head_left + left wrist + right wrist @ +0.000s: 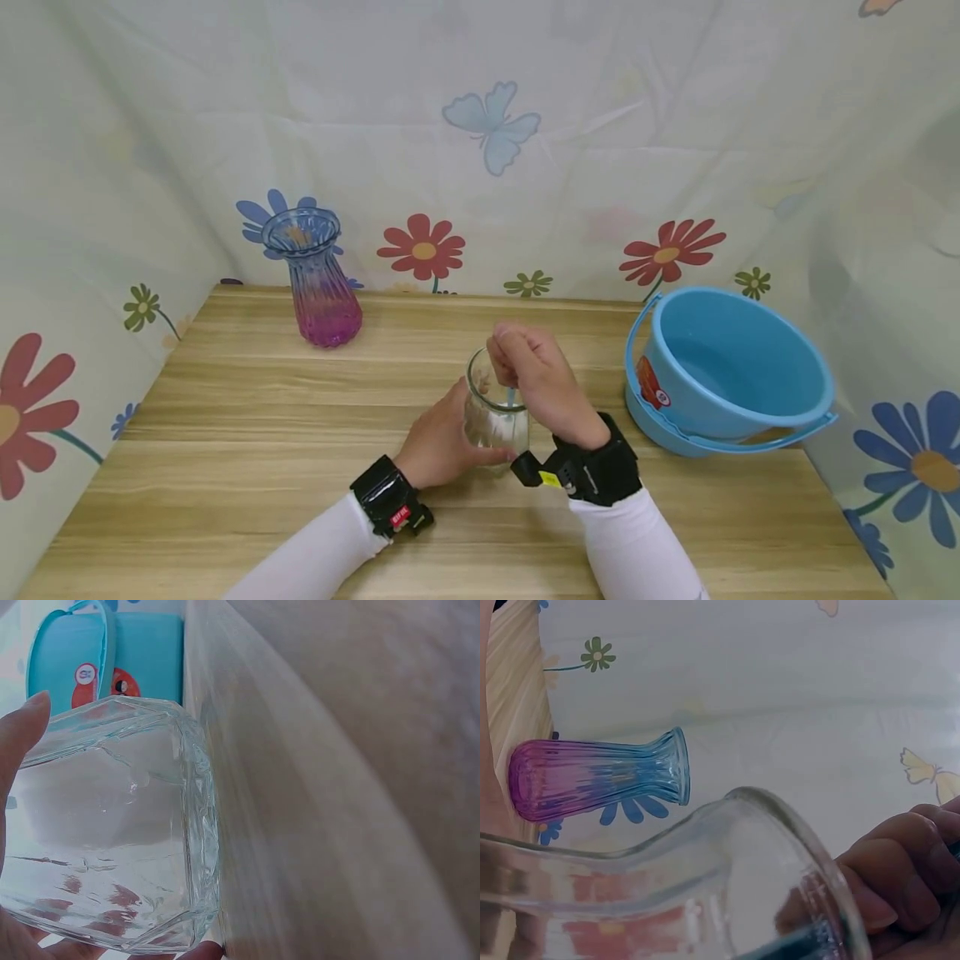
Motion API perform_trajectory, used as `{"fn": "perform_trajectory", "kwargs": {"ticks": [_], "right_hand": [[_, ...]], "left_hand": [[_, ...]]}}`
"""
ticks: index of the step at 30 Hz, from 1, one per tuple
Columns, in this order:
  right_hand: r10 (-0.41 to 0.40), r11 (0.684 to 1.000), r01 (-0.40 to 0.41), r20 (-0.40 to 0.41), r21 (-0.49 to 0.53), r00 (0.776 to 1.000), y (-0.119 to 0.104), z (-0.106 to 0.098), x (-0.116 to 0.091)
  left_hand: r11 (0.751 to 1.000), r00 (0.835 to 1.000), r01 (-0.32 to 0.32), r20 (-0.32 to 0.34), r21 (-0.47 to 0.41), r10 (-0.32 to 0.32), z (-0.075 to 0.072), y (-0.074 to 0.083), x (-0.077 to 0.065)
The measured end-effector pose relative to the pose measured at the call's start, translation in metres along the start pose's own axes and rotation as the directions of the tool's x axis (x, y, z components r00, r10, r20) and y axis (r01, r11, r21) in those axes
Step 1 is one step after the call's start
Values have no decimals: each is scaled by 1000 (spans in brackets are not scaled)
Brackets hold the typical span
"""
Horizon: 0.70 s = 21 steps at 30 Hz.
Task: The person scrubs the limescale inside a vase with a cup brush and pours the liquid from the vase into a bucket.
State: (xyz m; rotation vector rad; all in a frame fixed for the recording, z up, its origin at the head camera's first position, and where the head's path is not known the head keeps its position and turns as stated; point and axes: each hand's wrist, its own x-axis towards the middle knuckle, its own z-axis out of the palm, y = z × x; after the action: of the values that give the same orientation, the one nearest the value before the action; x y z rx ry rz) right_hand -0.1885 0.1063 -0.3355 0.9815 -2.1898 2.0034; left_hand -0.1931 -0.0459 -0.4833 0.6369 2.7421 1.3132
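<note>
A clear glass vase (496, 429) stands near the middle of the wooden table, its base faceted in the left wrist view. My left hand (444, 437) grips it round the side, thumb on the near face and fingers behind the glass (112, 802). Over the rim, my right hand (542, 377) holds a thin blue stick (512, 397) with curled fingers. The stick reaches down inside the vase through its mouth; its lower end is hard to make out. In the right wrist view, the curled fingers (892, 870) are beside the vase's rim (795, 832).
A blue-to-pink ribbed glass vase (326, 283) stands at the back left of the table (247, 417). On the right is a light blue bucket (720, 400) with its handle lowered, tilted towards me. A flower-print cloth (600, 192) hangs behind and at both sides.
</note>
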Motion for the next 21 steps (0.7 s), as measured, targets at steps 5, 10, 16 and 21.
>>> {"fn": "perform_trajectory", "kwargs": {"ticks": [5,10,16,21], "right_hand": [[10,1000,-10,-4,0,1000,3,0,0],[28,1000,-27,-24,9,999,5,-2,0],[12,1000,-12,-14,9,1000,5,-1,1],[-1,1000,2,-30,8,1000,4,0,0]], "left_hand": [[1000,1000,15,11,2,-15,-1,0,0],[1000,1000,7,16,11,-8,-1,0,1],[1000,1000,0,11,13,0,-1,0,1],[1000,1000,-9,12,-2,9,-2,0,1]]}}
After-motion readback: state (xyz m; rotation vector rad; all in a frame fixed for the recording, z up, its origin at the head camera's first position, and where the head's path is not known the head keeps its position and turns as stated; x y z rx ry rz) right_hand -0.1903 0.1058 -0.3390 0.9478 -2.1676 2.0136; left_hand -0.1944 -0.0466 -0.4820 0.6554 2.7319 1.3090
